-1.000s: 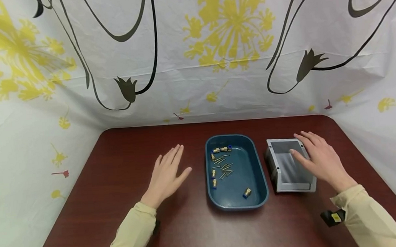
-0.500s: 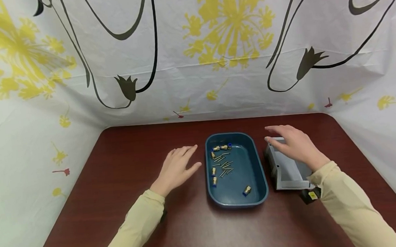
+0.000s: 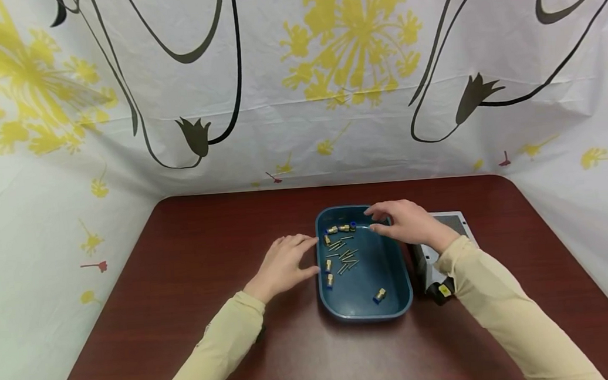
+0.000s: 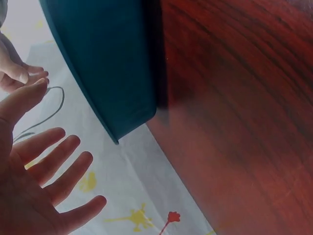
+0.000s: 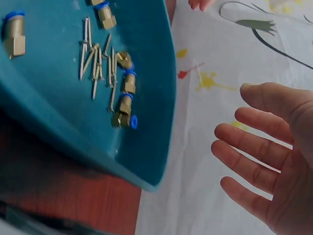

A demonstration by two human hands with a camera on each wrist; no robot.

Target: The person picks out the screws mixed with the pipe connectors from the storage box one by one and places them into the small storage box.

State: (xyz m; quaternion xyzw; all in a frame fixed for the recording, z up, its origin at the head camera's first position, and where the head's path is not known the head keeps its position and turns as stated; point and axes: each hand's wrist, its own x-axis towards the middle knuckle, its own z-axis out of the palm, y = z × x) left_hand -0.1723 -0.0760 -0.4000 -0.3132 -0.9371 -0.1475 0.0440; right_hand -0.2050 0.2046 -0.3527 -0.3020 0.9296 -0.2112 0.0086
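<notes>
A blue plastic tray (image 3: 365,309) stands on the table, holding several thin screws (image 5: 98,63) and several brass pneumatic fittings (image 5: 125,103) with blue collars. Most of these lie along its left side; one fitting (image 3: 379,295) sits apart near the front. My left hand (image 3: 283,266) is at the tray's left rim with fingers spread; in the left wrist view there is a gap between hand and tray wall. Above the tray's back right corner hovers my right hand (image 3: 407,223), fingers loosely bent and holding nothing.
Right of the tray stands a grey box (image 3: 460,223) with a recessed, see-through-looking top, partly hidden by my right forearm. The dark red wooden table (image 3: 183,281) ends at the back against a white patterned cloth (image 3: 278,127).
My right hand has moved left from over the grey box to the tray's right rim. My left hand has come right, up to the tray's left side. Tray and contents stay put.
</notes>
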